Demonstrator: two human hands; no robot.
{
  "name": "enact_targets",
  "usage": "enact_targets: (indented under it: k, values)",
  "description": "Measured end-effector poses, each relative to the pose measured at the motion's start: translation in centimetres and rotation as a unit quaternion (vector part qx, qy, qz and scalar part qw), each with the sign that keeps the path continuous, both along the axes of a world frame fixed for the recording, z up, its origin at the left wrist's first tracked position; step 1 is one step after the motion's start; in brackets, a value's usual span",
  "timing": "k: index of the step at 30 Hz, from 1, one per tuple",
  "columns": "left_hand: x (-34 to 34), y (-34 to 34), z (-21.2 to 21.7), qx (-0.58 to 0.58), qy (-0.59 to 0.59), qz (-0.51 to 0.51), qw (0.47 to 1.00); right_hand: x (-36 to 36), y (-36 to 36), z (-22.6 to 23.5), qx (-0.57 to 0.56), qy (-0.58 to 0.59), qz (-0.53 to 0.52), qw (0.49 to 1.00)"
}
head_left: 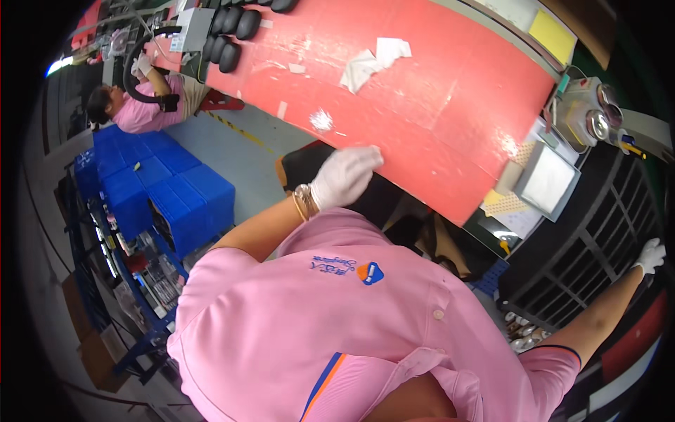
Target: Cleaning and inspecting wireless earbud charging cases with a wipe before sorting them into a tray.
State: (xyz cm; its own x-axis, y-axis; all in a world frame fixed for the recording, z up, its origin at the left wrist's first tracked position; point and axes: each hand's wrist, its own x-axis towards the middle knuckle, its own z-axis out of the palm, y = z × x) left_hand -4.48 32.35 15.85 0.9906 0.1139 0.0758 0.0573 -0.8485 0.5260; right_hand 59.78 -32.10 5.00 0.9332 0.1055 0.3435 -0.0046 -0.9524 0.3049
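Observation:
My left hand (344, 176), in a white glove and with bracelets at its wrist, rests at the near edge of the red-covered table (422, 119). Its fingers are stretched out and nothing shows in them. Far out to the right is my right hand (650, 255), also gloved in white, beside the end of a black slatted crate or rack (583, 243). Its fingers look loosely bent and apart, with no held thing visible; whether it touches the rack I cannot tell. A crumpled shiny scrap (321, 120) lies on the table beyond my left hand.
White cloths (362, 70) and several black rounded pieces (226, 35) lie on the table. At its right stand a grey-rimmed tray (548, 179) and a machine with round metal parts (590, 119). Blue covered boxes (162, 183) and a co-worker in pink (140, 109) are at left.

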Motion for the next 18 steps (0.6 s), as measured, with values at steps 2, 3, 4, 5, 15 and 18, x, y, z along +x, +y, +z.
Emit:
enact_targets:
  k: [2,3,4,5,15,18]
  values:
    - [0.1,5.2,0.4,0.085,-0.023,0.075,0.993,-5.4,7.3,5.4,0.139,-0.1,0.043,0.984]
    - [-1.6,7.8,0.4,0.13,-0.051,0.154,0.978,-11.0,18.5,9.5,0.294,-0.182,0.105,0.932]
    - [-1.4,11.0,-1.2,0.146,-0.098,0.206,0.963,-13.4,20.1,13.8,0.41,-0.282,0.147,0.855]
    - [-1.7,14.2,-2.5,0.157,-0.102,0.231,0.955,-19.3,25.6,17.5,0.3,-0.333,0.152,0.881]
    - [0.1,19.7,-7.2,0.152,0.041,0.145,0.977,-49.9,49.2,7.6,0.446,0.262,0.347,0.782]
    - [-0.3,19.9,-7.4,0.172,0.043,0.138,0.974,-51.1,50.5,5.3,0.377,0.258,0.345,0.819]
